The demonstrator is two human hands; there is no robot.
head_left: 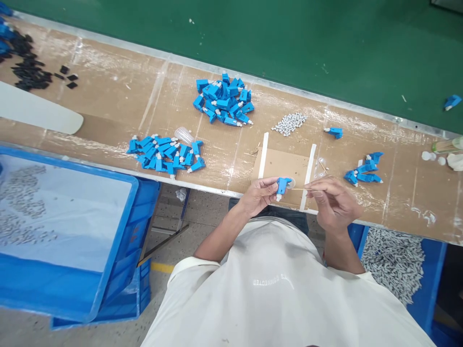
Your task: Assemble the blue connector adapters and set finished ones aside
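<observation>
The blue part (283,185) sits above the cardboard pad (285,163)'s near edge, pinched in the left hand (258,195) with its white tip (279,197) toward the torso (282,279), likely to present its side to the thin stick (298,189). The right hand (336,202) pinches the stick, probably for fine control; a pile of blue parts (224,100) lies beyond, leftward

A loose off-white top (282,313) covers the torso, its cloth softly creased, with small pale lettering (270,280) across the front that seems to read "CONNECTED", upside down in this view. The left sleeve (191,270) and right sleeve (361,284) are short and wide, while the left hand (257,196) and right hand (338,205) are bare. Below the hem shows a strip of dark bluish trousers (298,220).
</observation>
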